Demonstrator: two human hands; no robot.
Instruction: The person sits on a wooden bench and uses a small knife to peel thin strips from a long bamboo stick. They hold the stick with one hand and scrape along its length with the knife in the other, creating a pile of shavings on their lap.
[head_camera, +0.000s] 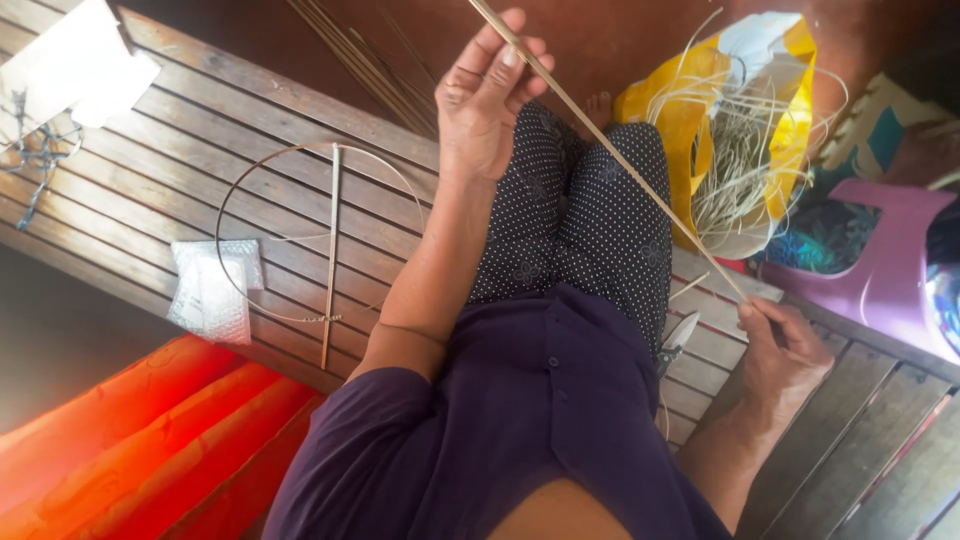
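Between the fingers of our left hand (487, 100) and right hand (782, 345) we held one bamboo strip (610, 150), both pinched shut on it; seemingly light, springy, splintery, best gripped near its ends.

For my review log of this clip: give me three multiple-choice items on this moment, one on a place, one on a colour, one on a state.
1. Where does the wire ring lie?
A. on the slatted bench
B. in the bag
C. on the lap

2. What colour is the bag of fibres?
A. green
B. yellow
C. black

3. How is the long thin strip held?
A. by both hands
B. by one hand
C. lying loose

A: the ring rests on the bench slats.
B: yellow sides show.
A: left hand and right hand each pinch it.
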